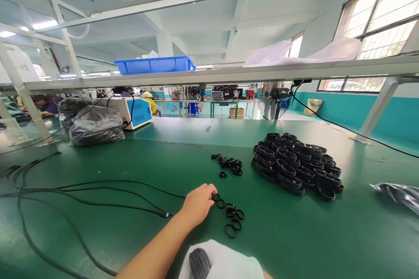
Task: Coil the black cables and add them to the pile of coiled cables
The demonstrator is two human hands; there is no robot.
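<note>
My left hand [199, 201] reaches in over the green table, palm down, with its fingers bent and drawn together. Its fingertips are on a small black ring [216, 198] at the end of a loose line of rings; part of the grip is hidden. Close by on the right lie several more black rings [230, 230], some overlapping. Beyond the hand is a small heap of similar black rings [231, 163]. My right hand is out of view; a white cloth [229, 261] with a dark grey patch fills the bottom edge.
A large pile of black coiled loops [296, 163] stands at right, with a clear plastic bag [397, 196] beyond it. Black cables [108, 187] run across the left. A blue-and-white machine [137, 111] and bagged goods [96, 126] stand behind. Overhead, a shelf [216, 76] carries a blue tray [155, 65].
</note>
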